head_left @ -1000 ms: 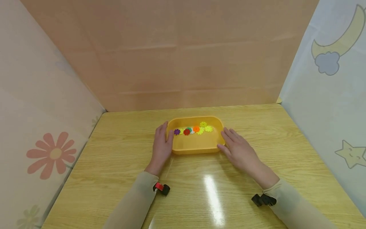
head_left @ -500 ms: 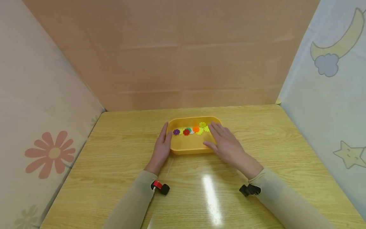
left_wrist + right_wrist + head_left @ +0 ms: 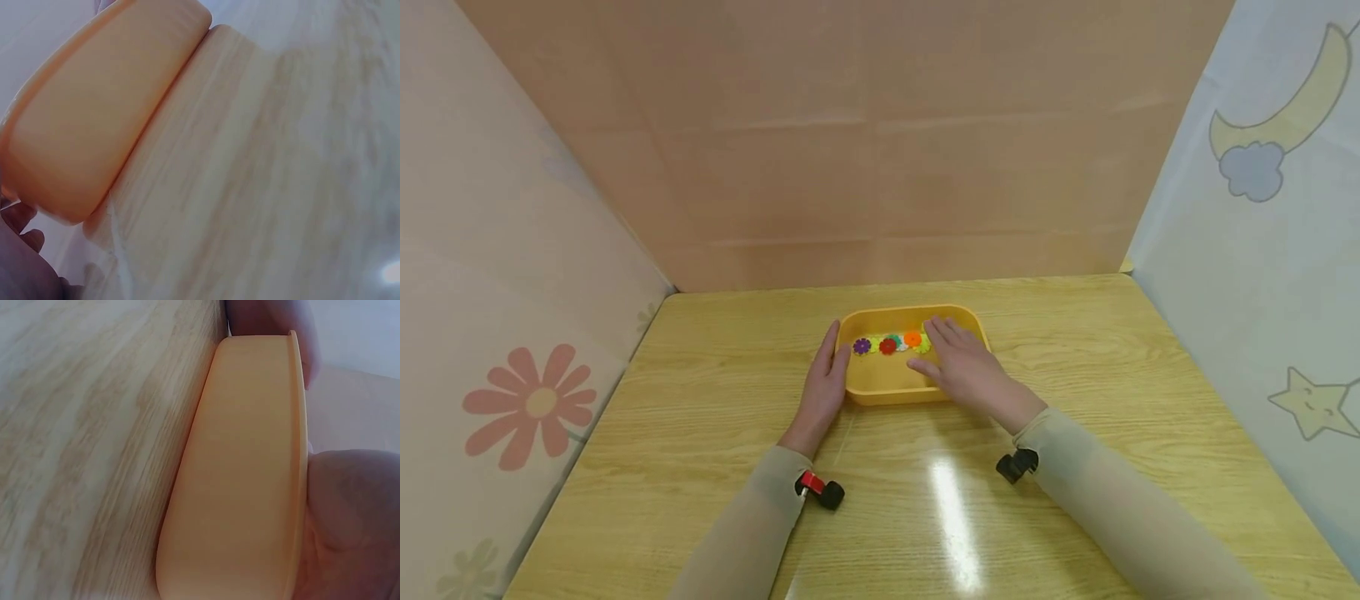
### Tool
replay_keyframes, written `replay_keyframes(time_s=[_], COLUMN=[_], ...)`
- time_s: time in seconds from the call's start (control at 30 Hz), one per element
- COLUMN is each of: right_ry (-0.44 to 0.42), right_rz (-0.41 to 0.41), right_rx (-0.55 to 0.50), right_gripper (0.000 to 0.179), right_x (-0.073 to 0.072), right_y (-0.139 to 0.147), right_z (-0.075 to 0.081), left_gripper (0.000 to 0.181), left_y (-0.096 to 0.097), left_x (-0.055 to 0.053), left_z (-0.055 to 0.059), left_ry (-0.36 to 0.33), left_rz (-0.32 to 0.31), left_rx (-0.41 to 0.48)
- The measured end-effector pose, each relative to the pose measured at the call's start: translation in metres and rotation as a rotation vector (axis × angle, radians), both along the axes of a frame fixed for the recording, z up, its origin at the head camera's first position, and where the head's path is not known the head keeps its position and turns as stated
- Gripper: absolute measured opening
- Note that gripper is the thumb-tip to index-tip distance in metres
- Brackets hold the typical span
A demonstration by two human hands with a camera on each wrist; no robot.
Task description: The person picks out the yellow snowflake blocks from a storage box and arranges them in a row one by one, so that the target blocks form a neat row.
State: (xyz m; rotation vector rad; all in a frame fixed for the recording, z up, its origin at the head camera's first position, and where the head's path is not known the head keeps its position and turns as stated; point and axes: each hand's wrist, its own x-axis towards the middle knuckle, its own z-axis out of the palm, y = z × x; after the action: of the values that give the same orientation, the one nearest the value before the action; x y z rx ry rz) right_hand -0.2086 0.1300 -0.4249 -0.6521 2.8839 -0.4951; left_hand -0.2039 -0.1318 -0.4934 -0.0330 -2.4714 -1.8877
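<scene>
Flower-shaped pieces in several colours lay in a loose row along the floor of a shallow yellow-orange tray. From left to right, the row ran from a purple piece past a red piece to an orange piece, with yellow, green and white ones between and beside them. The tray sat flat on a wood-grain table, nearer its far edge.

A person's left hand held the tray's left end, fingers along the outside and thumb at the rim. The right hand lay across the tray's right part, its fingers straight and its thumb spread away; whether its fingertips touched any piece could not be told. Both arms wore pale beige sleeves.

A brown panel stood beyond the table. The left wall carried a red flower print; the right wall showed a moon, a cloud and a smiling star.
</scene>
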Motion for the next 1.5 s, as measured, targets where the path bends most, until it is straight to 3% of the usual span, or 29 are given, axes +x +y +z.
replay_keyframes(time_s=[0.17,0.43,0.77,0.97,1.07,1.5], right_ry=[-0.038,-0.143,-0.335,-0.335,-0.330,-0.187], right_rz=[-0.002,-0.006,-0.060,-0.019,0.010,0.158], right_rx=[0.032,0.074,0.012,-0.005,-0.005,-0.084], right_gripper=[0.088,0.090,0.095,0.094,0.089,0.075], right_x=[-0.008,-0.018,-0.024,-0.032,-0.029,-0.039], right_y=[-0.005,-0.009,-0.010,-0.013,-0.016,-0.017], right_z=[-0.001,0.000,0.000,-0.007,-0.001,-0.009], left_gripper=[0.063,0.063,0.062,0.061,0.061,0.061], left_y=[-0.001,-0.001,0.000,0.000,0.000,0.000], left_x=[-0.002,-0.001,-0.002,-0.001,-0.002,-0.002], left_z=[-0.003,-0.002,-0.002,-0.001,-0.001,-0.003], left_ry=[0.035,0.030,0.031,0.026,0.024,0.035], left_rz=[-0.011,-0.012,-0.011,-0.007,-0.005,-0.002], left_rx=[-0.014,-0.022,-0.015,-0.011,-0.011,-0.014])
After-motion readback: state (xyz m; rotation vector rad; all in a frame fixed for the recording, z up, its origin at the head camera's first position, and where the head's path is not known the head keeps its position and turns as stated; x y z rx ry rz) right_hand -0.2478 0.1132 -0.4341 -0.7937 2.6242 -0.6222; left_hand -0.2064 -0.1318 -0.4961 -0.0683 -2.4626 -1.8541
